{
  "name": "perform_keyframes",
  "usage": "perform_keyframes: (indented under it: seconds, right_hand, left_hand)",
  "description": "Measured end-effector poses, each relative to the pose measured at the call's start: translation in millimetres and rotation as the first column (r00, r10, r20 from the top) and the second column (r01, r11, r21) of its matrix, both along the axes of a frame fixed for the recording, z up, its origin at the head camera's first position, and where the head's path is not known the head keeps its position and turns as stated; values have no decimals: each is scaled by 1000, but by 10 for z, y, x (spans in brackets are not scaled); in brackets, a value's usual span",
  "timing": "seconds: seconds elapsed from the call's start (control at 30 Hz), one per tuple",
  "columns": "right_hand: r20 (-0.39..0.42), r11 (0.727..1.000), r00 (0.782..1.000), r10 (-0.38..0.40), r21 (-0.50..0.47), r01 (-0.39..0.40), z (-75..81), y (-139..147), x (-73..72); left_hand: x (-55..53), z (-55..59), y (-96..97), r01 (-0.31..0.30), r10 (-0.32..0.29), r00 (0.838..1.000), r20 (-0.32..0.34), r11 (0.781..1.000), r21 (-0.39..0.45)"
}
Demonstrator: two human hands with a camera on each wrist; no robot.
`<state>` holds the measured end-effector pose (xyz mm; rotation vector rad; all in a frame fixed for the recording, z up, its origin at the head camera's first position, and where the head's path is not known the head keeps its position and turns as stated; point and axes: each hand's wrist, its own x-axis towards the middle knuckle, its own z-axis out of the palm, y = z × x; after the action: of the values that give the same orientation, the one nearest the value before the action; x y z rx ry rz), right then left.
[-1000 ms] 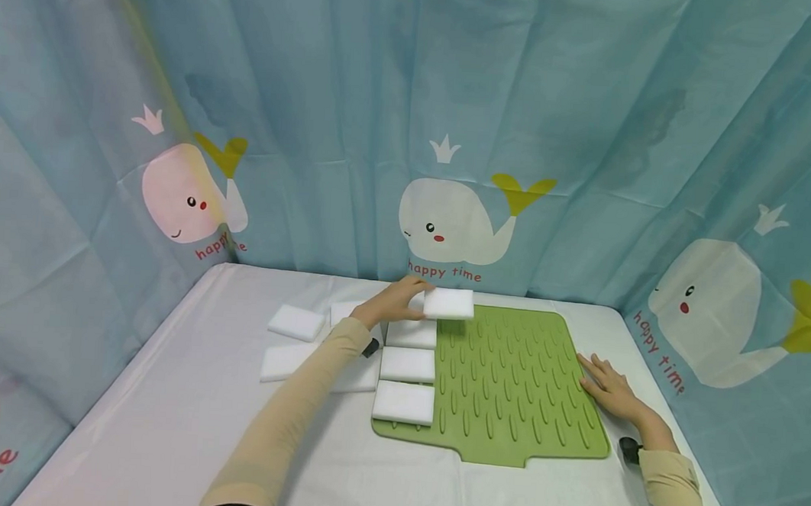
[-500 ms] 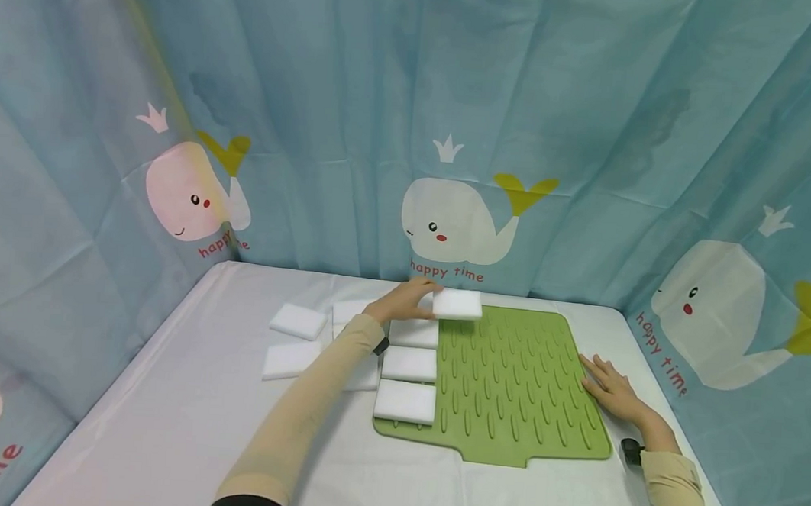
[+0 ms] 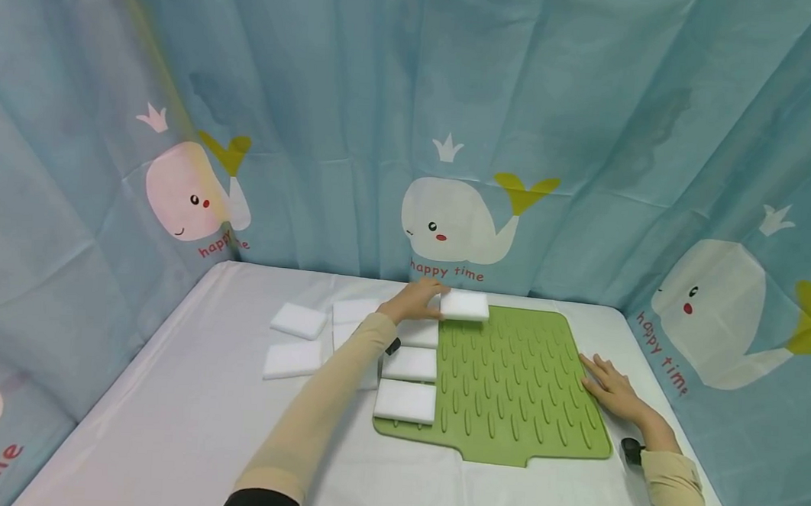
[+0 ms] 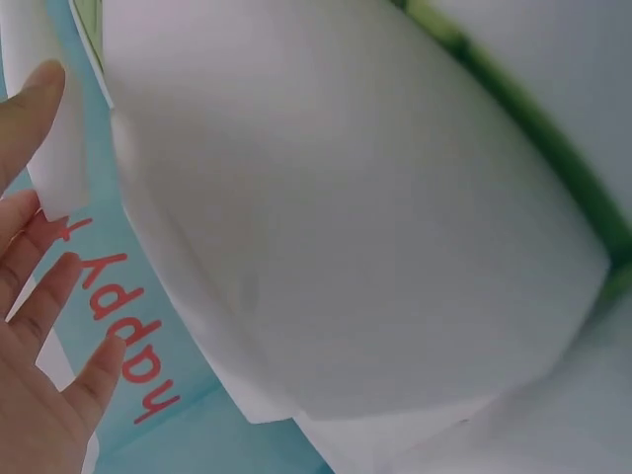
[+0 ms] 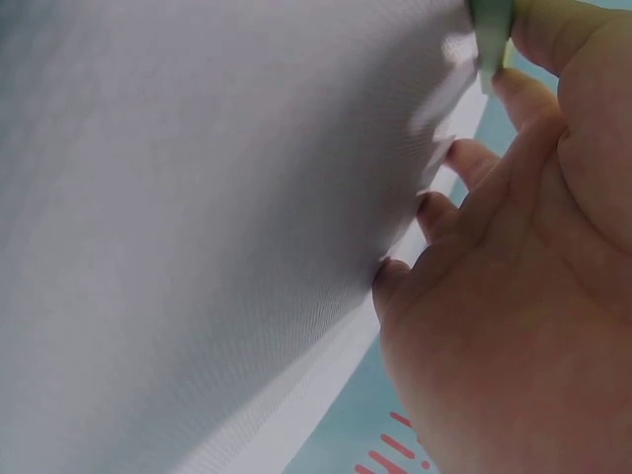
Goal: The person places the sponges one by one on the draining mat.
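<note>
My left hand (image 3: 414, 299) pinches a white sponge block (image 3: 465, 306) by its left end, at the far edge of a green ridged mat (image 3: 515, 389). In the left wrist view the thumb and fingertips hold this sponge (image 4: 64, 163). Three more white sponges, the nearest one (image 3: 404, 401) included, lie in a column along the mat's left side; the farthest is partly hidden by my left hand. My right hand (image 3: 615, 390) rests at the mat's right edge with fingers extended. In the right wrist view its thumb and index finger touch the green edge (image 5: 491, 44).
Left of the mat lie several loose white sponges (image 3: 292, 360), some partly covered by my left arm. A white cloth (image 3: 163, 416) covers the table. A blue curtain (image 3: 343, 127) printed with whales stands behind and at both sides.
My left hand has moved a little to the right along the mat's far edge, carrying the sponge. The right hand stays in place.
</note>
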<state>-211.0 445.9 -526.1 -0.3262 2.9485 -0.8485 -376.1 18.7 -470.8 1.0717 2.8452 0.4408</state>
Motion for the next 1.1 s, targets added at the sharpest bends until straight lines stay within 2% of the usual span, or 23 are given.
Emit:
perform_keyframes:
  seconds: [0.27,0.4,0.6,1.1]
  right_hand:
    - [0,1000,1000,-9,3,9,-14,14,6]
    - [-4,1000,1000,-10,8,10,-26,19,-3]
    - [11,1000,1000,-10,-5,10,-45,27,-16]
    - [25,1000,1000,-5,-21,6,-32,8,0]
  left_hand:
    - [-37,-58,92,-31,31,1000,-4,999,-44]
    - [-25,-64,135,-55,56,998,16,995,-79]
    - [4,-70,182,-64,64,998,-5,990,-127]
    - [69,-45,217,-88,89,996,6,985,-147]
